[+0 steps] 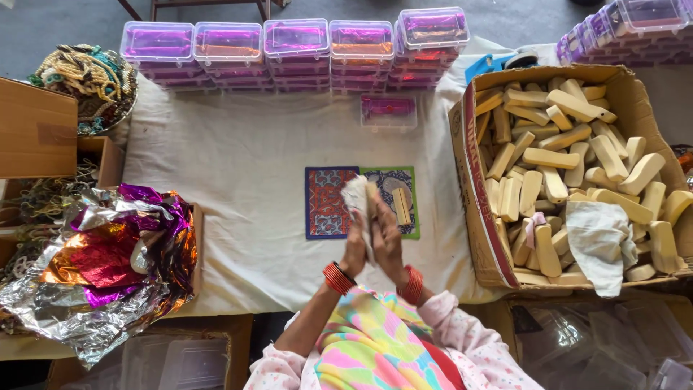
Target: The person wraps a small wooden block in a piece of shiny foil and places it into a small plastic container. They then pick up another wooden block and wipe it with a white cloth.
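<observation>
Your left hand (354,249) w/ its grip closed on a white cloth (355,196) presses vs. the pale wooden block (371,209) your right hand (388,242) clasps, both raised over two patterned mats (328,202) mid-counter (238,159), w/ a carton of blocks (570,173) at right.

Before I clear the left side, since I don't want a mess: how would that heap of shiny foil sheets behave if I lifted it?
The foil heap looks crumpled and thin, so probably floppy and light. Its loose silver, purple and orange sheets would likely slide apart. The edge overhanging the tray may snag or tear.
</observation>
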